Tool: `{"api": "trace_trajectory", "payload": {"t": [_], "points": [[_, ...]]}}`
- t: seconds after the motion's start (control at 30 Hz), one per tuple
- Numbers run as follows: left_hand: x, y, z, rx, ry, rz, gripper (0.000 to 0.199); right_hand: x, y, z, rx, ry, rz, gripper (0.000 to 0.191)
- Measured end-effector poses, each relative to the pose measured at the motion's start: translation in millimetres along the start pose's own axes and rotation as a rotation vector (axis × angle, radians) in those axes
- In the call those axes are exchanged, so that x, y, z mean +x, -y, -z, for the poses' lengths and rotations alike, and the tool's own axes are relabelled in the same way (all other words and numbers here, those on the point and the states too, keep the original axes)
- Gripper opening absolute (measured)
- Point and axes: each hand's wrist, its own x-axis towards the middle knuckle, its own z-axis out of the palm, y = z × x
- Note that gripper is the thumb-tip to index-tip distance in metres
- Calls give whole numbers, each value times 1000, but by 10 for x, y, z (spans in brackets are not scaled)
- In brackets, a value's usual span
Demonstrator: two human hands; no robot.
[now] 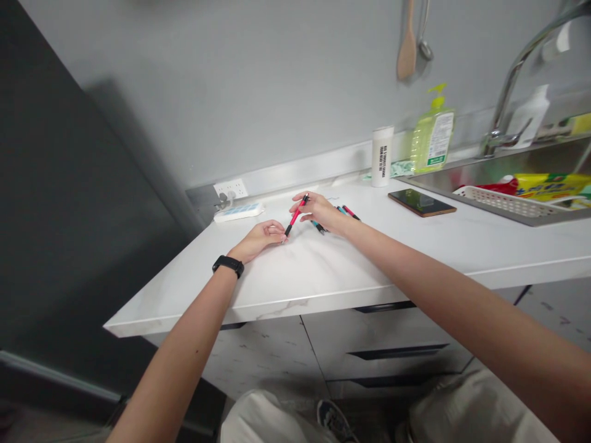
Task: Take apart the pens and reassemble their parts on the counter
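A red pen with a black grip slants up between my two hands, just above the white counter. My right hand pinches its upper part between thumb and fingers. At the lower end, the fingertips of my left hand close on the pen near its tip; a black band is on that wrist. Several other pens lie on the counter beside and partly behind my right hand. Among them are a teal pen below the palm and a red pen past the wrist.
A white power strip lies behind my left hand, by a wall socket. To the right are a white cup, a soap bottle, a phone and a sink holding a white basket.
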Motion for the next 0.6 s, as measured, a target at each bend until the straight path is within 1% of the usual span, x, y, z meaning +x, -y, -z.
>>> {"api": "trace_trajectory", "payload": {"t": [0.1,0.17,0.27,0.33,0.47,0.6], "points": [[-7,2,3,-7,0,21,41,21,4,-18,-149,-78,7,27],[-10,4,6,-3,2,25,41,31,9,-35,-170,-98,2,29],[-16,5,12,-14,25,16,40,34,16,-52,-80,-36,12,25],[-21,2,15,-37,48,22,41,35,12,-55,-76,4,34,25],[-32,-11,17,-58,72,51,43,49,-7,-57,-214,-40,92,30],[-43,-26,6,-33,46,55,44,55,-9,-67,-283,-54,98,31]]}}
